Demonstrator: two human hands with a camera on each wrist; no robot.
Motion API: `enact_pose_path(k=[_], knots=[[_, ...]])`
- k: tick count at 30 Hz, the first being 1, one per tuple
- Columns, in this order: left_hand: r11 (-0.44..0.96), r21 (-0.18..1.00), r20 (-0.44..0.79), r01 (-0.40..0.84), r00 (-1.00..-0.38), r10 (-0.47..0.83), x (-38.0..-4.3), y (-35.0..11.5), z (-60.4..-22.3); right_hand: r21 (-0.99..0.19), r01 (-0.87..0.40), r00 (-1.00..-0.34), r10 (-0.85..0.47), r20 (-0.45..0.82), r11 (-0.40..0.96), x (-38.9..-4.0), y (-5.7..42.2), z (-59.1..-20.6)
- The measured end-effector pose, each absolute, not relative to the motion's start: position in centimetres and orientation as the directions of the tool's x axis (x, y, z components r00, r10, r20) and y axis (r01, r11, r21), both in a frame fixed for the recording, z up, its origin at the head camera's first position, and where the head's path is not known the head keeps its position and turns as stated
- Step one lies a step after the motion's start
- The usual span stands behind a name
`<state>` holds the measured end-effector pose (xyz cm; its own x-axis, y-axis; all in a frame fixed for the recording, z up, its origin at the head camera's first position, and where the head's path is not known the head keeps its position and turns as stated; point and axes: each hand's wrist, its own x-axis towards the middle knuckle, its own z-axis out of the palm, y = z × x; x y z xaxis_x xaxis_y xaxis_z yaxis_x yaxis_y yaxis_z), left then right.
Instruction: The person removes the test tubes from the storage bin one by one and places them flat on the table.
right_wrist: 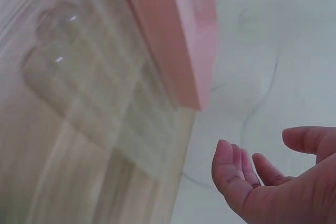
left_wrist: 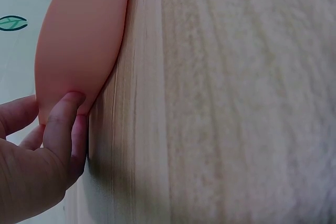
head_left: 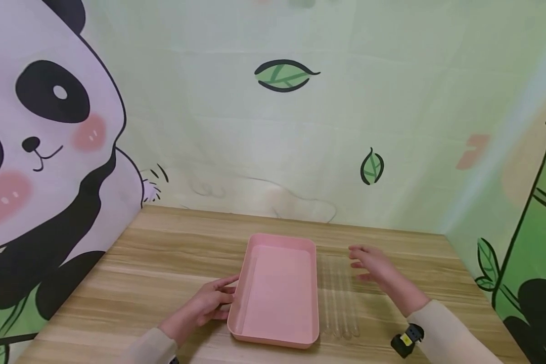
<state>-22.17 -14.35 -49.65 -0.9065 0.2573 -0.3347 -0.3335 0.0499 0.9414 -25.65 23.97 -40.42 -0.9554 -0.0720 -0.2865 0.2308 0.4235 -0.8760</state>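
A pink rectangular tray [head_left: 279, 293] lies on the wooden table, its long sides running away from me. My left hand [head_left: 209, 301] is at the tray's left side, fingertips touching the outer wall [left_wrist: 81, 40]; no finger shows inside the tray. Just right of the tray, several clear test tubes [head_left: 341, 303] lie side by side, their rounded ends [right_wrist: 58, 59] toward me. Beyond and right of these tubes, my right hand [head_left: 368, 260] hovers with loosely bent fingers, holding nothing. The right wrist view shows its thumb and fingers spread apart.
The wooden table [head_left: 173, 253] meets a pale green cloth backdrop [head_left: 209, 101] at its far edge. A printed panda is on the left and printed bamboo on the right. A small black device [head_left: 407, 339] is attached at my right wrist.
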Motion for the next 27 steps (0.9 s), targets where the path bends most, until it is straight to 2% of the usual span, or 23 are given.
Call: enact_pose_path(k=[6, 14, 27], knots=[[0.05, 0.942, -0.334, -0.333, -0.905, 0.265, -22.2, -14.5, -49.7, -0.886, 0.199, -0.96, -0.098, -0.262, 0.419, -25.7, 21.9, -39.0], [0.054, 0.944, -0.329, -0.327, -0.907, 0.262, -22.2, -14.5, -49.6, -0.918, 0.18, -0.937, -0.224, -0.269, 0.353, -26.1, 19.3, -37.6], [0.03, 0.946, -0.317, -0.322, -0.902, 0.292, -22.2, -14.6, -49.7, -0.93, 0.219, -0.896, -0.317, -0.311, 0.294, -26.9, 14.9, -38.3]])
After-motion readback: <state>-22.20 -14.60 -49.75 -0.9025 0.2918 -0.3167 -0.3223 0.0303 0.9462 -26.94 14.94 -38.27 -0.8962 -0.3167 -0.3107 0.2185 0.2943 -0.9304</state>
